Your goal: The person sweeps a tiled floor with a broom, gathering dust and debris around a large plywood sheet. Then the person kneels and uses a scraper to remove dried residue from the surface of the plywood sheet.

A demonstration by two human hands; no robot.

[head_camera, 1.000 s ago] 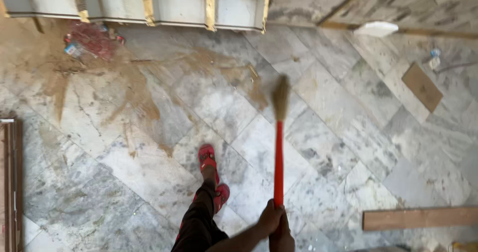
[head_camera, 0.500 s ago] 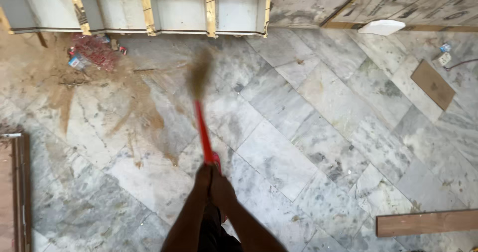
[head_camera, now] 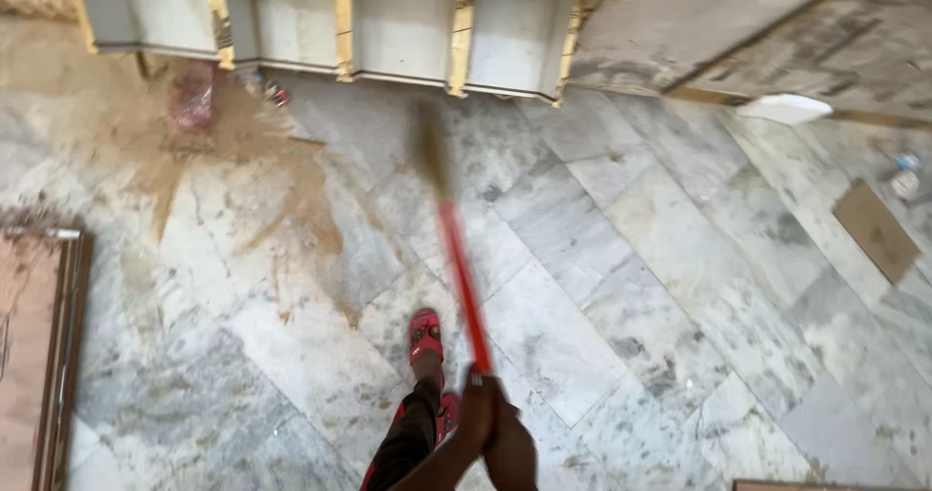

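A: In the head view, what are the hands doing?

B: Both sit at the near edge, right of centre, stacked on the red handle of a broom (head_camera: 462,282). The right hand (head_camera: 510,452) and the left hand (head_camera: 478,409) overlap and blur together — each looks wrapped closed around the handle, though I cannot tell one finger from another.

A: And where does the broom go from there?

B: The handle rises away from the hands, leaning a little to the left, and ends in a brownish head (head_camera: 430,147) smeared by motion, in the far half of the scene, just short of the white panels (head_camera: 408,20) that stand along the far edge. Whether the head touches the floor I cannot tell.

A: What is around it?

B: A grey marble floor (head_camera: 621,287) laid in diagonal slabs. Left of the broom a tan spread of dust (head_camera: 291,200) stains the tiles, and a small red heap of litter (head_camera: 191,103) lies far left against the panels. A red sandal (head_camera: 425,334) on the person's foot stands just left of the handle, near the hands — a dark trouser leg (head_camera: 408,442) runs down from it. A brown wooden frame (head_camera: 49,355) lies at the left edge, and a flat piece of cardboard (head_camera: 876,229) lies far off at the right.
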